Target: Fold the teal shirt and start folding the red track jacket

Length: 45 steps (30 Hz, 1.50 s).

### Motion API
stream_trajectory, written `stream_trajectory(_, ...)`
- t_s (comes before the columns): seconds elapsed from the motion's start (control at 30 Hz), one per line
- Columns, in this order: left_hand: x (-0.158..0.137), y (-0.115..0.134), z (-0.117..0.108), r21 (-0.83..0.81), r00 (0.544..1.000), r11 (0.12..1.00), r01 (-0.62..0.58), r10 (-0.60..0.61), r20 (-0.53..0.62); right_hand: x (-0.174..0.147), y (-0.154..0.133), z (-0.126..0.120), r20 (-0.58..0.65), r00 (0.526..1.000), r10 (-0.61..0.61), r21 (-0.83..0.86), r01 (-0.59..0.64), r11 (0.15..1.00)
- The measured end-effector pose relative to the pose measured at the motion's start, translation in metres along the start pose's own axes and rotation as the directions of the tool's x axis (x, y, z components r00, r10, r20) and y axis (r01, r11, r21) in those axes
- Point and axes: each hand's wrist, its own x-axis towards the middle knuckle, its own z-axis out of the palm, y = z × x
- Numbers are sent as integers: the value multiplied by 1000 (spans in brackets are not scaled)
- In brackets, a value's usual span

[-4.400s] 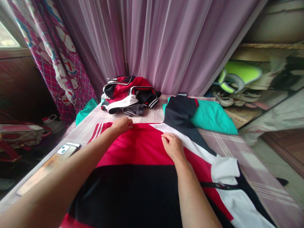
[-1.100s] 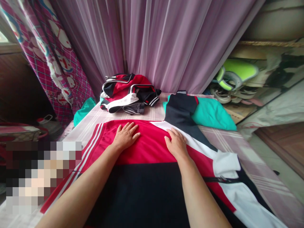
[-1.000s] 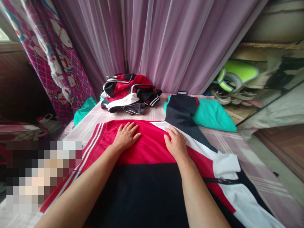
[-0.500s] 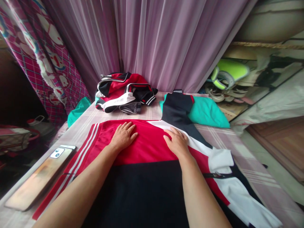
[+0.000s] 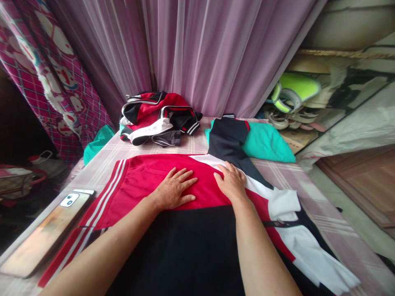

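A red, black and white track jacket (image 5: 148, 174) lies spread across the table in front of me. Its striped band is at the left, and its white collar and zipper at the right. My left hand (image 5: 175, 189) rests flat on the red panel with fingers spread, holding nothing. Also open, my right hand (image 5: 231, 181) presses on the red and white part nearer the collar, its thumb apart from the fingers. A dark sleeve (image 5: 230, 133) stretches away from me, over a folded teal garment (image 5: 268, 142).
A crumpled red, black and white jacket (image 5: 175, 100) sits at the back against the purple curtain (image 5: 200, 53). Along the left edge of the checked tablecloth (image 5: 197, 144) lies a phone (image 5: 46, 234). A shelf with shoes and a lime visor (image 5: 296, 90) stands back right.
My left hand has slid to the right and slightly toward me across the red fabric. My right hand stays in nearly the same spot. The view has shifted slightly.
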Motion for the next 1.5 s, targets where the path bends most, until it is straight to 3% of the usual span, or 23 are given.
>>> stream_trajectory(0.2, -1, -3, 1, 9, 1000, 1000, 11, -11, -11, 4, -3, -2, -42, 998, -40, 62, 43, 997)
stream_trajectory(0.3, 0, -3, 1, 5, 1000, 1000, 12, -12, -23, 2, -15, -1, -77, 984, -163, 136, 173, 975)
stream_trajectory(0.43, 1, -2, 0, -7, 999, 1000, 18, -18, -31, -4, -26, 3, -5, 958, -288, 118, 287, 951)
stream_trajectory(0.57, 2, -6, -2, 9, 999, 999, 38, -38, -3, -3, -14, 6, 5, 981, -193, 78, 192, 978)
stream_trajectory(0.67, -1, -18, -4, 43, 991, 990, 134, -134, 9, 3, -1, 8, -30, 991, -128, 103, 130, 986)
stream_trajectory(0.8, -7, -41, -6, 80, 958, 955, 287, -286, -21, 7, 4, 9, -38, 994, -106, 115, 109, 987)
stream_trajectory(1.0, -9, -47, -7, 108, 948, 943, 316, -317, -9, 3, -8, 1, -9, 993, -116, 107, 116, 987)
stream_trajectory(1.13, -8, -45, -6, 111, 948, 942, 317, -316, -21, -5, -32, -2, -53, 958, -280, 149, 285, 947)
stream_trajectory(1.27, -8, -42, -7, 129, 946, 938, 322, -323, -16, -15, -51, 1, 36, 882, -470, 167, 458, 873)
stream_trajectory(1.37, -7, -38, -10, 136, 943, 933, 332, -334, -7, -15, -44, 4, 72, 901, -428, 132, 416, 900)
stream_trajectory(1.5, -5, -34, -14, 133, 938, 930, 342, -347, 10, -7, -21, 8, 14, 954, -299, 80, 297, 952)
